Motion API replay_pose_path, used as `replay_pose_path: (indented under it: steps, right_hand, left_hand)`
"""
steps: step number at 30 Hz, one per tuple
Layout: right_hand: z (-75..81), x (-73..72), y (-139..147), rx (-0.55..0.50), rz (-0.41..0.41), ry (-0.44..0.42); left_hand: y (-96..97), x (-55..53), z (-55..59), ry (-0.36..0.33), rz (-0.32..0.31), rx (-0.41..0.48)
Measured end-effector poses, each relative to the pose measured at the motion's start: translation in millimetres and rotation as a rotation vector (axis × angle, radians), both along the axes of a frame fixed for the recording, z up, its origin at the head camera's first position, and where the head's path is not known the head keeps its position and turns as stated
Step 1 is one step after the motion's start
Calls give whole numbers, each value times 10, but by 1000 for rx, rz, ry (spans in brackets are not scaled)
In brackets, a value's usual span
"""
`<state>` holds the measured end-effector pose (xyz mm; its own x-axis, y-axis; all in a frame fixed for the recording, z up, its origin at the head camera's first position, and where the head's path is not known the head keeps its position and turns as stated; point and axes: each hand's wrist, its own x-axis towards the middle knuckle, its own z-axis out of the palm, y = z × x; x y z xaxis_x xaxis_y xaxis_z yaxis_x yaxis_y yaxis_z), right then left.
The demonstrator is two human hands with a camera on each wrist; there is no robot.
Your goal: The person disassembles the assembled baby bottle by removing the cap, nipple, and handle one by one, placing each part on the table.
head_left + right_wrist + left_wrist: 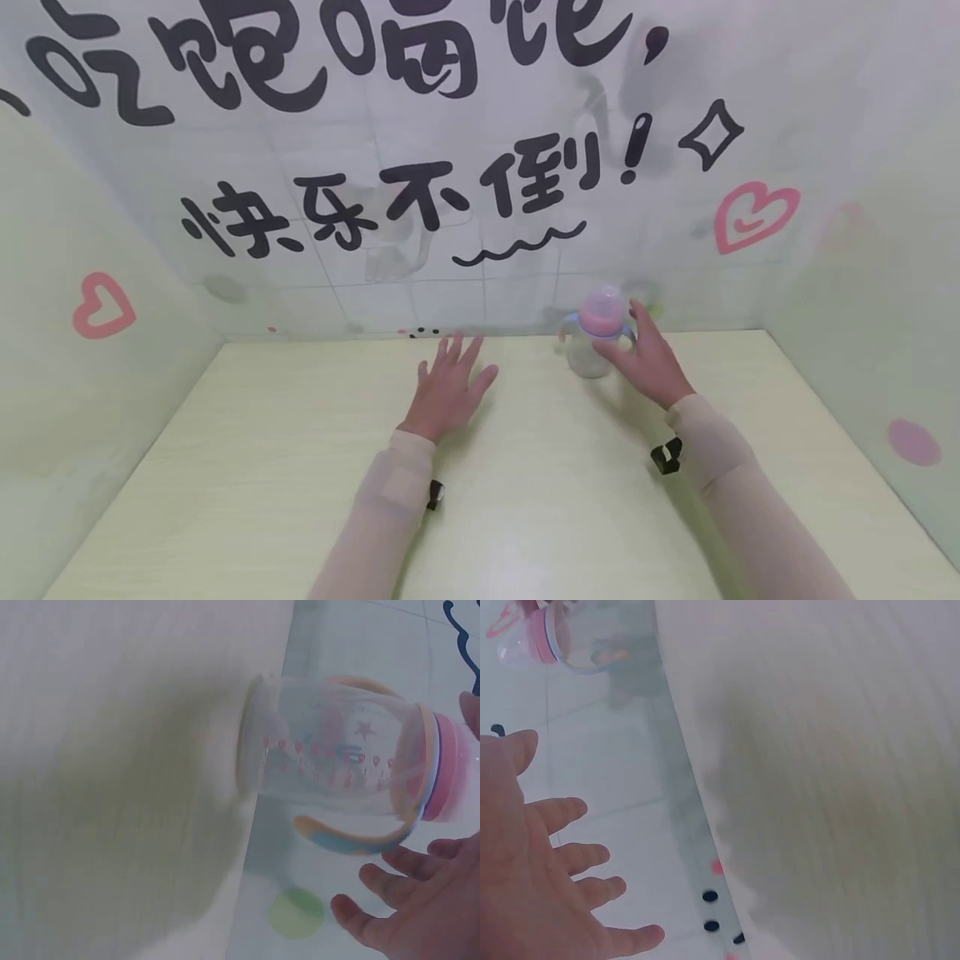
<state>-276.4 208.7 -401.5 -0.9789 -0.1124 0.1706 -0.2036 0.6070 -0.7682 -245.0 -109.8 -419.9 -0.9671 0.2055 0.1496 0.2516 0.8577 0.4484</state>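
A clear baby bottle (588, 357) with a pink collar, a see-through cap and two side handles stands upright towards the back of the table. My right hand (654, 367) is at its right side, thumb in front and fingers reaching behind. In the right wrist view, the fingers (409, 892) lie loosely extended beside the handle of the bottle (330, 750); whether any fingertip touches it, I cannot tell. Left of the bottle, my left hand (448, 392) hovers over the table with spread fingers and holds nothing. Its palm (525, 877) shows in the left wrist view.
The pale wooden table (300, 467) ends at a back wall (420, 304) covered with large black lettering. Side walls with heart drawings (103, 306) close it in at left and right. The bottle stands close to the back wall.
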Motion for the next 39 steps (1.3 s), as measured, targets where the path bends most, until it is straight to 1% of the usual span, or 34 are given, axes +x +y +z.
replay_pose_path:
  steps: [3,5,9,13,17,20,27,30,34,37,39]
  right_hand:
    - [-35,-94,-50,-102,24,33]
    - [-65,-148,-77,-140,41,48]
    - [-114,-209,-123,-161,41,59]
    - [-98,-183,-164,-163,21,66]
    - [-88,-133,-222,-162,23,39]
    - [-94,-72,-271,-149,33,32]
    - [-130,98,-398,-137,87,71]
    - [-130,169,-461,-138,120,85]
    - [-140,253,-542,-144,168,101]
    - [-157,314,-594,-150,198,113]
    - [-158,357,-630,-160,221,120]
  left_hand:
    - [131,29,4,-17,-18,35]
    - [195,47,4,-31,-18,47]
    - [278,76,1,-66,-20,78]
    - [319,115,12,-70,-28,114]
    - [344,135,10,-70,-35,132]
    - [367,144,7,-77,-53,146]
    - [416,156,-10,-78,-119,201]
    - [423,146,-22,-56,-146,233]
    - [435,149,-13,0,-182,251]
    - [446,159,-3,33,-199,262]
    - [453,163,-6,41,-203,282]
